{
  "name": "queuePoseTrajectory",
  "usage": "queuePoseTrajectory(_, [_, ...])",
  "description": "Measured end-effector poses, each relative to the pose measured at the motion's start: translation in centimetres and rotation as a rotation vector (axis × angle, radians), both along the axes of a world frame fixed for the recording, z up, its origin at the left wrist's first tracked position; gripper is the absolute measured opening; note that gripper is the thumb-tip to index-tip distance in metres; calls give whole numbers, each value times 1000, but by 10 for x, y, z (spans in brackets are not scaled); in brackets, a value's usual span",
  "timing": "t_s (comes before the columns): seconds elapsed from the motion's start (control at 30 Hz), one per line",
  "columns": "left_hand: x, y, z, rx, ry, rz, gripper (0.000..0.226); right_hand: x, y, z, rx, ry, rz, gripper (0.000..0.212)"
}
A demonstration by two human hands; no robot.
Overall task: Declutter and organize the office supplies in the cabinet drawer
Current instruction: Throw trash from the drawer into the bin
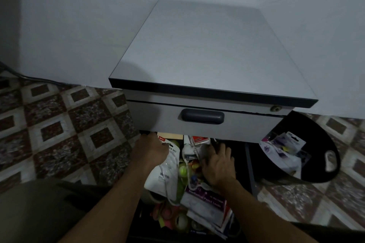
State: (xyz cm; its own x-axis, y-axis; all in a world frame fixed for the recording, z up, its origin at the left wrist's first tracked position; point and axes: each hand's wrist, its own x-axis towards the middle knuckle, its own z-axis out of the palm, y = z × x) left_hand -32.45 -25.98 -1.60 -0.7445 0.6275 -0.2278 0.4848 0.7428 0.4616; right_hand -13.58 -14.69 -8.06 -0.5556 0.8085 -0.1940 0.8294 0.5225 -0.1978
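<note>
Head view: the grey cabinet [207,49] stood against the wall on the patterned tile floor [59,124], its upper drawer shut behind a dark handle [202,116]. Below it the lower drawer [250,167] was pulled out toward the person and heaped with office supplies. The two hands were apart. The left hand [153,149] lay at the back left corner, against the top of a white blister pack [164,171], though I could not tell whether its fingers gripped the pack. The right hand [218,165] rested palm down with fingers spread on the clutter in the middle. Nearer the person lay a purple-labelled pack of pencil leads [205,197] and some tape rolls [181,221]. Just right of the cabinet a black bin [320,130] held loose packaging [284,148].
</note>
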Motion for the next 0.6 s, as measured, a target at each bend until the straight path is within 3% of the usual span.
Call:
queuePoseTrajectory(0.3, [1, -2, 3, 14, -18, -4, 26, -4, 0, 3, 128, 121, -40, 53])
queuePoseTrajectory(0.6, [0, -1, 3, 9, -19, 11, 26, 1, 16, -1, 139, -14, -7, 65])
